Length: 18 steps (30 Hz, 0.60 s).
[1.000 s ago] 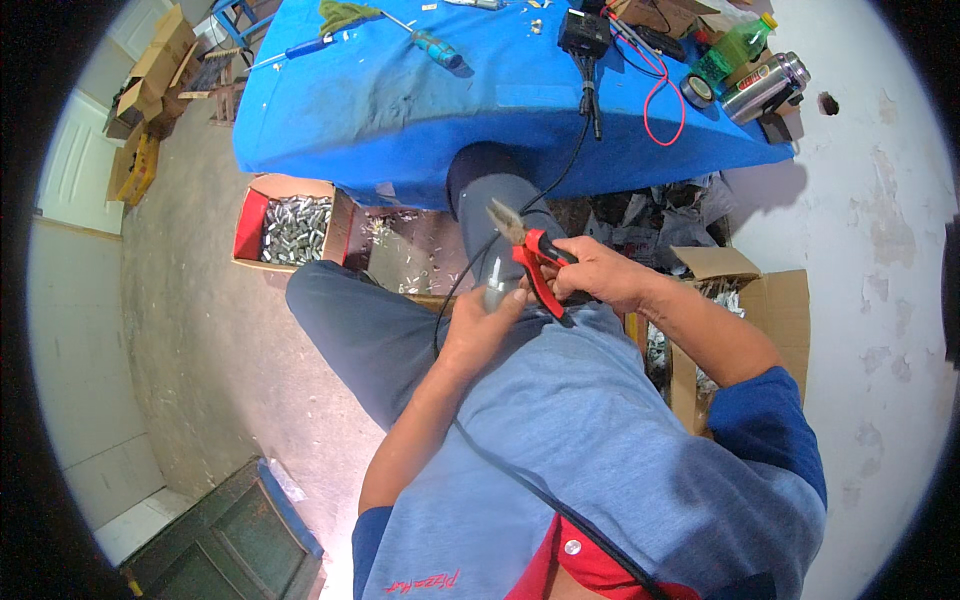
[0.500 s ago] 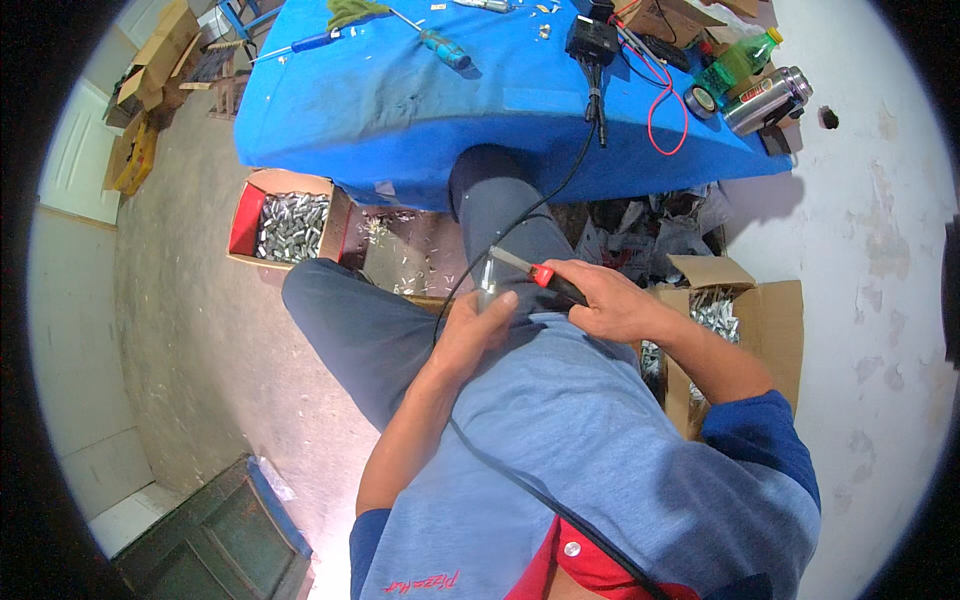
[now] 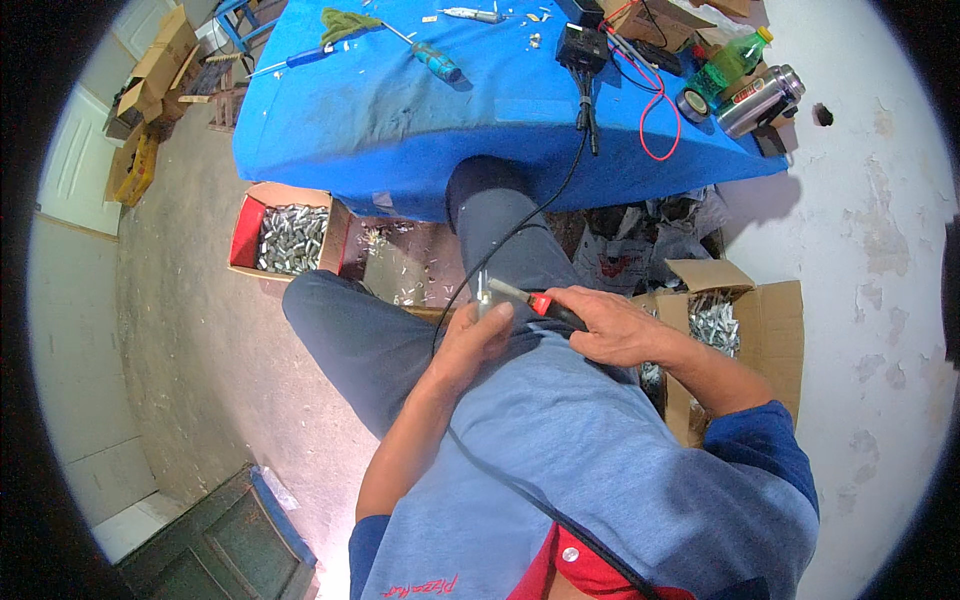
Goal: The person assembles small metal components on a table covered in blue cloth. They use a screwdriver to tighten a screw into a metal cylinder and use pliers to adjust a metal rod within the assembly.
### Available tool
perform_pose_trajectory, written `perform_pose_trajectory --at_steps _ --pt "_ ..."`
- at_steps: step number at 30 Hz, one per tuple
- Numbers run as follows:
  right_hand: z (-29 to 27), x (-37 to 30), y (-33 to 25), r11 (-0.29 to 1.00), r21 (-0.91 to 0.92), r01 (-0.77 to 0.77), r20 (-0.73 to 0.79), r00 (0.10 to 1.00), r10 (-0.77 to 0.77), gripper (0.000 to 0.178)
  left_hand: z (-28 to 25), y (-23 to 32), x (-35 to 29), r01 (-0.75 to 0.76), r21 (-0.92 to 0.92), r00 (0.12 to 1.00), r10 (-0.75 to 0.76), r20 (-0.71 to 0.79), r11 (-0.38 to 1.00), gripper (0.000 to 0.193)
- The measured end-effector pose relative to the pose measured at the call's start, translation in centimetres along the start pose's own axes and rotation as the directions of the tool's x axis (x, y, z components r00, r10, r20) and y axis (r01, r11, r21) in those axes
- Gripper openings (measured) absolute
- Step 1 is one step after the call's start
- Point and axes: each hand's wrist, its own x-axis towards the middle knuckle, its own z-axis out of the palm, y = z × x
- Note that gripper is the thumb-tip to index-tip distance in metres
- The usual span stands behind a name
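Over my lap, my left hand (image 3: 470, 342) is closed around a small silver metal cylinder (image 3: 485, 298), whose narrow end points up past my thumb. My right hand (image 3: 618, 326) grips a red-and-black-handled tool (image 3: 541, 303) with a pale, flat metal blade. The tool's tip reaches the side of the cylinder's upper end; whether they touch I cannot tell. A black cable (image 3: 466, 282) passes close by my left hand and across my lap.
The blue-covered table (image 3: 370, 125) ahead carries a teal screwdriver (image 3: 436, 62), a black adapter (image 3: 582, 47), a green bottle (image 3: 735, 60) and a steel thermos (image 3: 762, 100). Boxes of metal parts stand at left (image 3: 245, 235) and right (image 3: 770, 325), beside the wall.
The tool's tip has moved down along the cylinder, from above its narrow end to beside it. Both hands keep their holds. The whole view has shifted slightly.
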Motion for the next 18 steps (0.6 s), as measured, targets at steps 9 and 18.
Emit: perform_pose_trajectory --at_steps 9,18 --pt "0.01 0.22 -0.24 0.995 -0.080 -0.056 0.048 0.997 0.060 0.051 0.19 0.03 -0.03 -0.006 0.060 0.999 0.009 -0.047 0.998 0.035" --pt "0.20 0.28 -0.39 0.991 -0.131 -0.016 -0.021 1.000 0.013 0.044 0.13 0.02 0.08 -0.022 0.096 0.999 0.024 -0.024 0.995 0.029"
